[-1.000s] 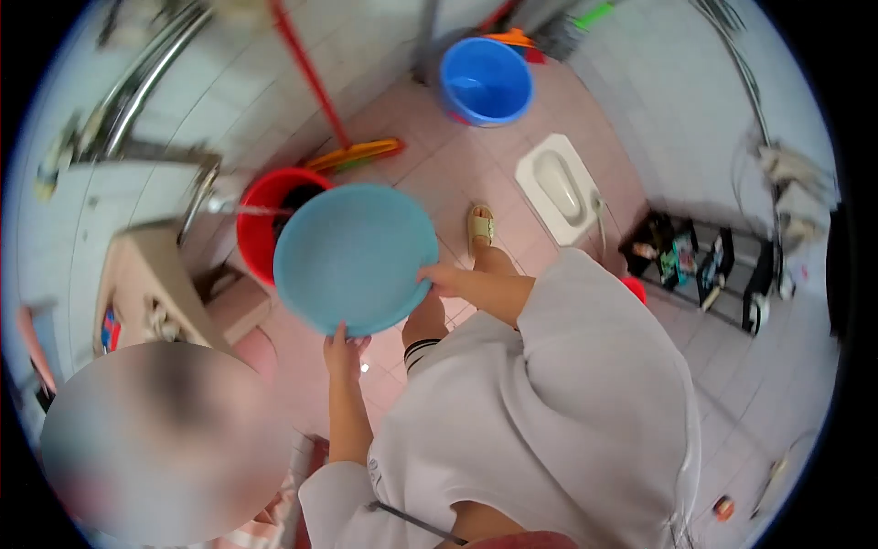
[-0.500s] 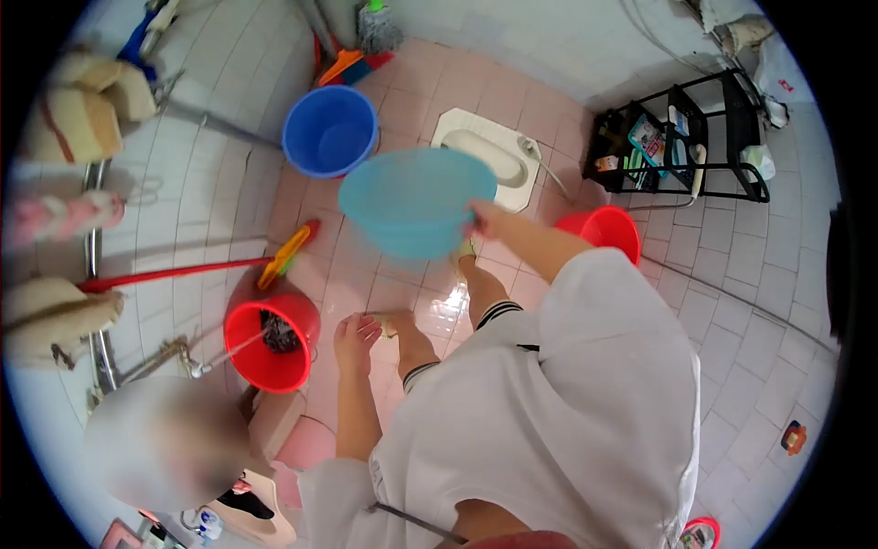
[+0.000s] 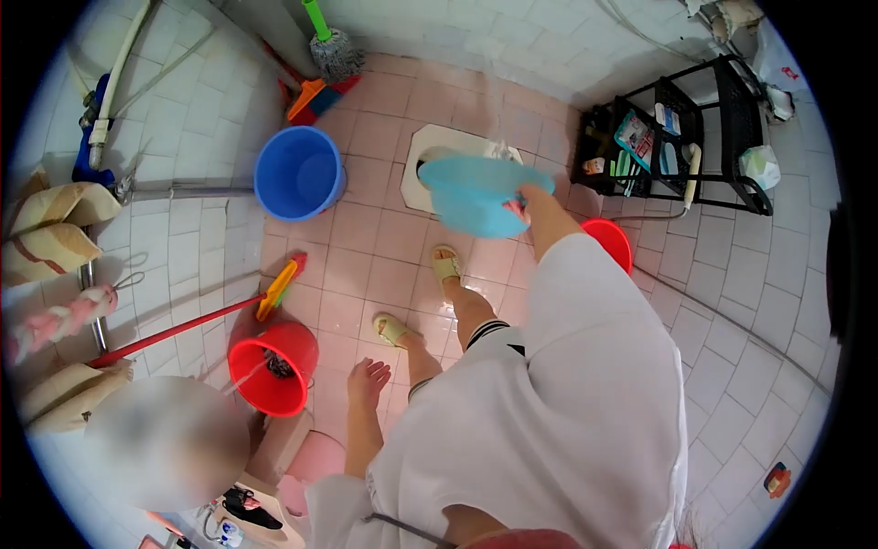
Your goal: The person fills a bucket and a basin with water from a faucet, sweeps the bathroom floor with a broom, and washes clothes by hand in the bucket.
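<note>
A light blue basin (image 3: 480, 197) is tilted over the white squat toilet (image 3: 414, 188), held at its near right rim by my right hand (image 3: 523, 206). Water splashes near the toilet's far end. My left hand (image 3: 369, 382) hangs with nothing in it, its fingers apart, to the right of a red bucket (image 3: 306, 352). Inside that bucket lies something dark, and a thin stream of water runs into it.
A blue bucket (image 3: 297, 174) stands at the left wall, with a mop (image 3: 337, 55) beyond it. A red-handled broom (image 3: 183, 329) leans by the red bucket. At the right are a black rack (image 3: 722, 137) and another red container (image 3: 610, 243). A blurred round shape covers the lower left.
The basin has moved away from the red bucket to the toilet and tipped, with water splashing beyond it. My left hand has let go of its rim.
</note>
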Motion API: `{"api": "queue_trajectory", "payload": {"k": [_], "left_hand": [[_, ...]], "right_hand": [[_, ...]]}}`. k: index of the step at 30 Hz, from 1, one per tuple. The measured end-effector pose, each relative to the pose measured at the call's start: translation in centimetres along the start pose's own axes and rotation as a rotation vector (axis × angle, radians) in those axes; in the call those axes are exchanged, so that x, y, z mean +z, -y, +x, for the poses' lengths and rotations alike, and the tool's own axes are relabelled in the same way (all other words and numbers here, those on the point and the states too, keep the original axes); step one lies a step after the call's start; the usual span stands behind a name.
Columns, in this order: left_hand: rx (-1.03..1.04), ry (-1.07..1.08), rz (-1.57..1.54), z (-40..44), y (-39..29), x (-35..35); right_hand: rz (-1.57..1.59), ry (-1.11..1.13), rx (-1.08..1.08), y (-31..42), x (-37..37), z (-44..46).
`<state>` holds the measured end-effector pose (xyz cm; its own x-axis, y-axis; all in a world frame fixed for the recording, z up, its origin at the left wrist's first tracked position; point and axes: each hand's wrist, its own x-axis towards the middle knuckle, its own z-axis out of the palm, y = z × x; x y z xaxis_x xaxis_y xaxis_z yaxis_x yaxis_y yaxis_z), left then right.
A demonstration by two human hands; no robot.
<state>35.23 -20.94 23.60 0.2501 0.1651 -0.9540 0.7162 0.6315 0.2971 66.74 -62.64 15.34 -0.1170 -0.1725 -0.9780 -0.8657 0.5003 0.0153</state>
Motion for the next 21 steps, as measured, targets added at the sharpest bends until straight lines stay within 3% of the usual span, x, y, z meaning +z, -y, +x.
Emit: {"api": "queue_trajectory", "payload": {"k": [4,8,11,14,17,21], "left_hand": [[0.024,-0.024,-0.019,0.2,-1.5,-0.4],[0.107,0.046,-0.021,-0.8,-3.4,1.5],[0.113,0.050,0.007,-1.2,-3.5,1.8],[0.094,0.057,0.023,-2.1,-3.8,2.2],[0.086,0.038,0.025,-2.8,-4.0,1.8],[0.096,0.009,0.007,-3.0,-3.8,0.4]], "right_hand": [[0.075,0.274,0.073,-5.2,0.9,4.7],[0.262,0.169,0.045,-10.0,5.3,3.0],[0.222,0.257,-0.027,-11.1,7.9,3.1],[0.205,0.262,-0.026,-8.3,10.1,-0.4],[0.129,0.341,-0.232,-3.5,10.9,-2.8],[-0.169,0.132,-0.481,3.1,7.8,-4.4]]}}
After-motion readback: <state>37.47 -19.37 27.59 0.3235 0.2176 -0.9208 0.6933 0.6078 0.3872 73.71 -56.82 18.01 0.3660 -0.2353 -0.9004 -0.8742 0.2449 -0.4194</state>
